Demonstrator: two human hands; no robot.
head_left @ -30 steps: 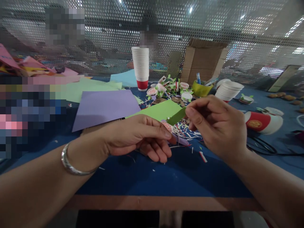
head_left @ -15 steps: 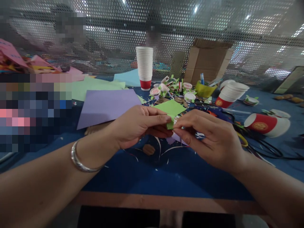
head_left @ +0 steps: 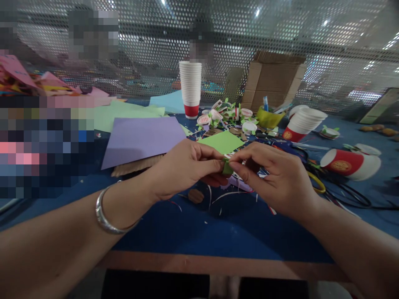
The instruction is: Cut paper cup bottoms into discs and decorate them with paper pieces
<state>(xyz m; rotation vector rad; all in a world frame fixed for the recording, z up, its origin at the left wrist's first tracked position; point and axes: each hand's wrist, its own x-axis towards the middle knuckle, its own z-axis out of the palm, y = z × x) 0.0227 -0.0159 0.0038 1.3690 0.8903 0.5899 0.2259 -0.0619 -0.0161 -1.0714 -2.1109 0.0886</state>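
My left hand (head_left: 196,164) pinches a small piece of green paper (head_left: 227,168) between thumb and fingers; a silver bangle circles that wrist. My right hand (head_left: 271,174) grips the same piece from the other side, thumb and forefinger pressed together at its upper edge. The piece looks bent or folded, but fingers cover much of it. Just behind the hands, a larger light green sheet (head_left: 222,142) lies on the blue table. Purple paper scraps (head_left: 240,183) show beneath my right hand.
A purple sheet (head_left: 143,139) rests on cardboard at left. Behind stand stacked paper cups (head_left: 190,89) and a pile of cup-bottom pieces with green paper (head_left: 227,114). To the right are a yellow container (head_left: 268,118), a tipped cup (head_left: 349,164) and black cables (head_left: 349,197).
The small green piece has turned between my fingers and now looks darker and more folded. My right fingertips have moved slightly up along it; my left hand still holds it.
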